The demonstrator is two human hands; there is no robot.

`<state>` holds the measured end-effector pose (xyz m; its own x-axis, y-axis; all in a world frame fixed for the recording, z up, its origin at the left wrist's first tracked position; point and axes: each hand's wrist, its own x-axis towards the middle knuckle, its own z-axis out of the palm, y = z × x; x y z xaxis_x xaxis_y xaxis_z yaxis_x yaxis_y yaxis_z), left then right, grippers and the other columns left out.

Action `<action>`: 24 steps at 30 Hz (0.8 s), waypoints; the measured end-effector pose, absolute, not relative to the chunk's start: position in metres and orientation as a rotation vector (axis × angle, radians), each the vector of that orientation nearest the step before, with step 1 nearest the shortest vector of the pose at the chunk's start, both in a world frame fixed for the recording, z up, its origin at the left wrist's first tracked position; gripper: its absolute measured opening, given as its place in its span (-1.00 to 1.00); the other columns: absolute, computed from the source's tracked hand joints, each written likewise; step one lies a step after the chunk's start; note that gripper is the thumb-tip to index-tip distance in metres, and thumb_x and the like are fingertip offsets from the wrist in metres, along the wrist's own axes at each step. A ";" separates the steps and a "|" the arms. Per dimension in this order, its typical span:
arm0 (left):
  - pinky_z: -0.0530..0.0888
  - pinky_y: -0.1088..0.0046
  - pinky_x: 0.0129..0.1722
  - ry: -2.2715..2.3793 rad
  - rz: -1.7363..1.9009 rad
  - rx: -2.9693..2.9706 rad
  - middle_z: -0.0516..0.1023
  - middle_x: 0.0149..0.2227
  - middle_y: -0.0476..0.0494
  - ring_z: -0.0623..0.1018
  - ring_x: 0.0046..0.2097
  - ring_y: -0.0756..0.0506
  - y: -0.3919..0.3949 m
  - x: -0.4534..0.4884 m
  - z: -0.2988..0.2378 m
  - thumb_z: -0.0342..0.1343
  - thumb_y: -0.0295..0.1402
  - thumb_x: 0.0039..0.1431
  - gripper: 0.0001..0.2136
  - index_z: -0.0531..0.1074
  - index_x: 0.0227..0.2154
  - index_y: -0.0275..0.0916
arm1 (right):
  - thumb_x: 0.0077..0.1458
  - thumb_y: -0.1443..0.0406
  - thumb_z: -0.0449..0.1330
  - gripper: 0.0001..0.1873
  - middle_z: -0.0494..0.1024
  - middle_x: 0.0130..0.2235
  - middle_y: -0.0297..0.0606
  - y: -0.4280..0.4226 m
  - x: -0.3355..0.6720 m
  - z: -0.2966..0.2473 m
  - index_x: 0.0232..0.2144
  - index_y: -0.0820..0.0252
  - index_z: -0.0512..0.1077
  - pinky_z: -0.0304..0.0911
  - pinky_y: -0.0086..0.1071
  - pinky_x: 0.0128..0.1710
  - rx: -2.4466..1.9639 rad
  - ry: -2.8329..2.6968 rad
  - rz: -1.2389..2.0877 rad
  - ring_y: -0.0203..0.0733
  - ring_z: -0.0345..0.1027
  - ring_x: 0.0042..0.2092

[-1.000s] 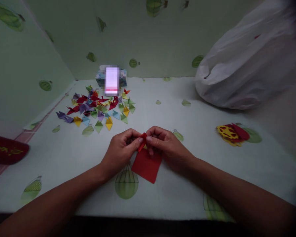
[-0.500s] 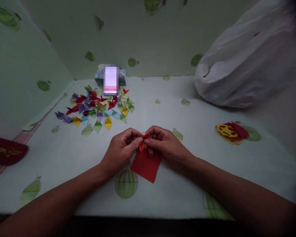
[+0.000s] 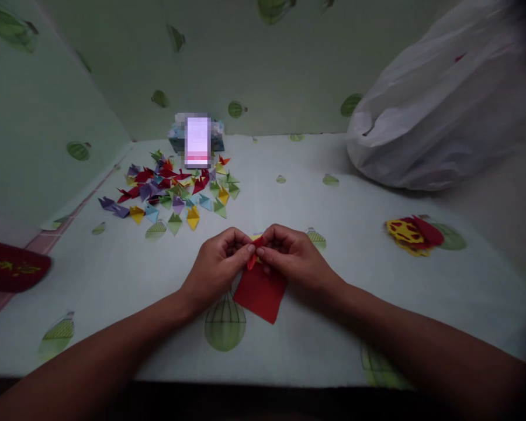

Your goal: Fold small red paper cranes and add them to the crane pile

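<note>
My left hand and my right hand meet at the middle of the table, fingertips pinched together on a small folded red paper piece. Both hands are closed on it, and most of the piece is hidden by my fingers. Just below the hands a flat red paper square lies on the pale green tablecloth. A spread of several small folded paper pieces in red, purple, yellow, blue and green lies at the far left of my hands.
A small box stands behind the folded pieces. A large white plastic bag fills the back right. A red-and-yellow paper stack lies at right. A dark red object sits at the left edge.
The red piece between my fingertips has been folded shorter and pressed tighter; both hands stay nearly in place.
</note>
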<state>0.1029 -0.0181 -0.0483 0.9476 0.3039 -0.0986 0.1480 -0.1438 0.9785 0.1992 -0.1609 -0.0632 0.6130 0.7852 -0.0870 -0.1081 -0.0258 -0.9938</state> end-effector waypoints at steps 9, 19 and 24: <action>0.43 0.50 -0.31 0.305 0.073 1.529 0.57 -0.42 -0.06 0.52 -0.35 -0.01 -0.017 0.105 -0.047 0.16 -0.26 0.20 -0.82 0.45 -0.37 -0.29 | 0.17 0.22 0.19 -0.80 0.45 -0.53 -0.38 -0.162 0.202 -0.063 -0.43 0.22 0.38 0.19 -0.42 -0.42 -1.344 -0.621 0.819 -0.36 0.30 -0.51; 0.42 0.49 -0.29 0.267 0.097 1.576 0.57 -0.41 -0.06 0.50 -0.34 -0.01 -0.016 0.103 -0.052 0.10 -0.25 0.28 -0.79 0.45 -0.38 -0.28 | 0.17 0.21 0.22 -0.79 0.44 -0.59 -0.41 -0.162 0.203 -0.067 -0.44 0.20 0.36 0.17 -0.44 -0.45 -1.339 -0.636 0.827 -0.36 0.28 -0.52; 0.41 0.51 -0.29 0.235 0.106 1.562 0.57 -0.42 -0.04 0.49 -0.35 0.01 -0.016 0.104 -0.050 0.10 -0.27 0.28 -0.80 0.47 -0.39 -0.28 | 0.18 0.20 0.22 -0.77 0.46 -0.52 -0.40 -0.161 0.203 -0.067 -0.45 0.21 0.38 0.20 -0.44 -0.41 -1.276 -0.599 0.842 -0.39 0.31 -0.51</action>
<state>0.1038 -0.0156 -0.0505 0.9731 0.2155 -0.0815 0.0812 0.0101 0.9966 0.2030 -0.1613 -0.0670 0.5759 0.8151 -0.0629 -0.2082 0.0718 -0.9754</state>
